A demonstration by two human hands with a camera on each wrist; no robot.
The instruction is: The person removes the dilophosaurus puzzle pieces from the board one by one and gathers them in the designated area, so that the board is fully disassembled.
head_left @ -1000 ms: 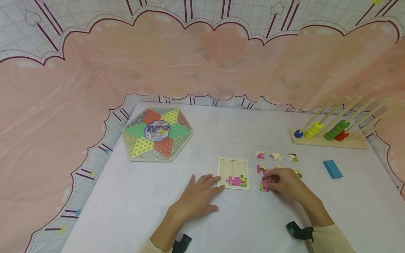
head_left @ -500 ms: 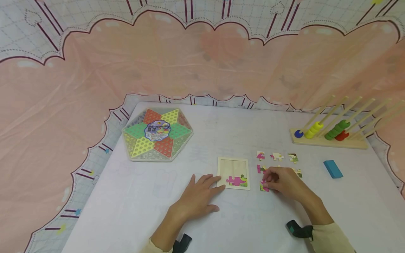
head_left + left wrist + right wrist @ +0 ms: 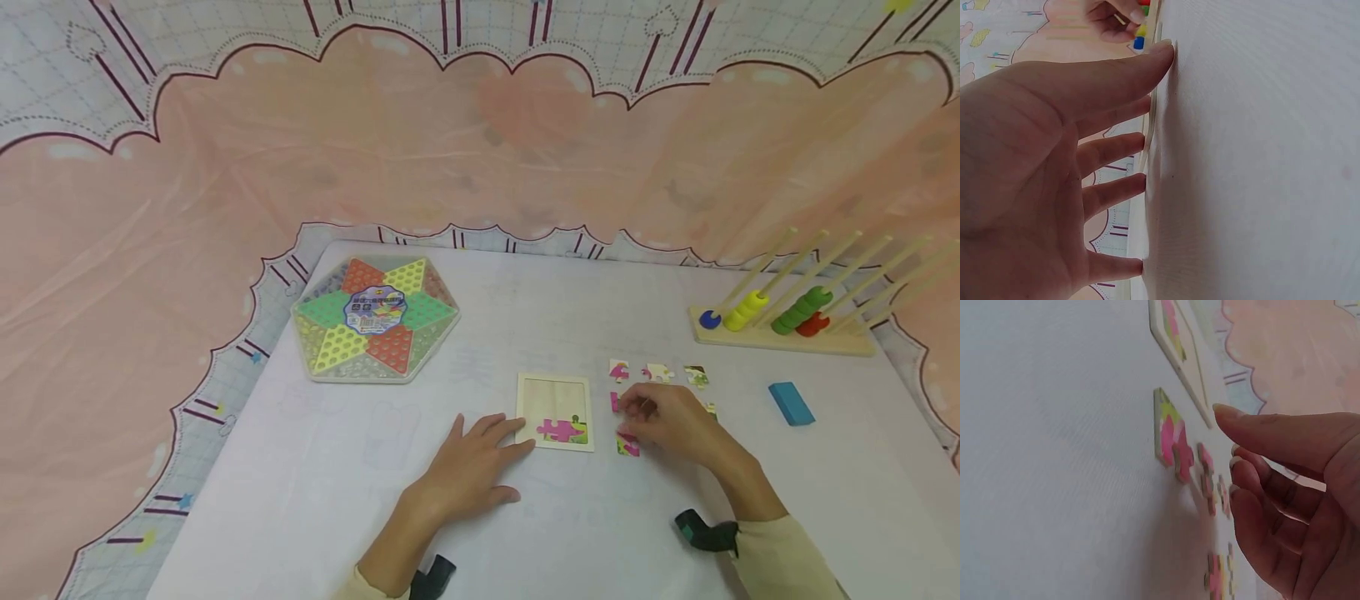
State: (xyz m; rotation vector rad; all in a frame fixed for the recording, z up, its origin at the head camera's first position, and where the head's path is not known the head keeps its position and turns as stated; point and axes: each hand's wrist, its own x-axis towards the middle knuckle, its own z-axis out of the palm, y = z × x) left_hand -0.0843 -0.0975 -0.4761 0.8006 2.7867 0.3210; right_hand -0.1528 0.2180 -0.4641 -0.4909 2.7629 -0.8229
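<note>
My left hand (image 3: 468, 471) lies with spread, straight fingers, its fingertips touching the left edge of a wooden puzzle tray (image 3: 551, 396). Joined pink and green jigsaw pieces (image 3: 559, 430) fill the tray's lower right part. Over the loose pieces to the right hovers my right hand (image 3: 671, 425). Its fingers are loosely bent, and the right wrist view shows a gap between thumb and fingers with nothing held. Below the fingertips lies a pink-green jigsaw piece (image 3: 1169, 434). More loose pieces (image 3: 657, 372) lie in rows, some of them hidden by the right hand.
A hexagonal Chinese checkers board (image 3: 375, 317) lies at the back left. Toward the back right stands a wooden bead counter (image 3: 783, 337) with upright rods and coloured beads. A blue block (image 3: 791, 403) lies right of the loose pieces. The white table (image 3: 300, 517) spreads beneath everything.
My right hand has risen slightly away from the lowest loose piece toward the row above, and its thumb and fingers have parted. My left hand stays in place.
</note>
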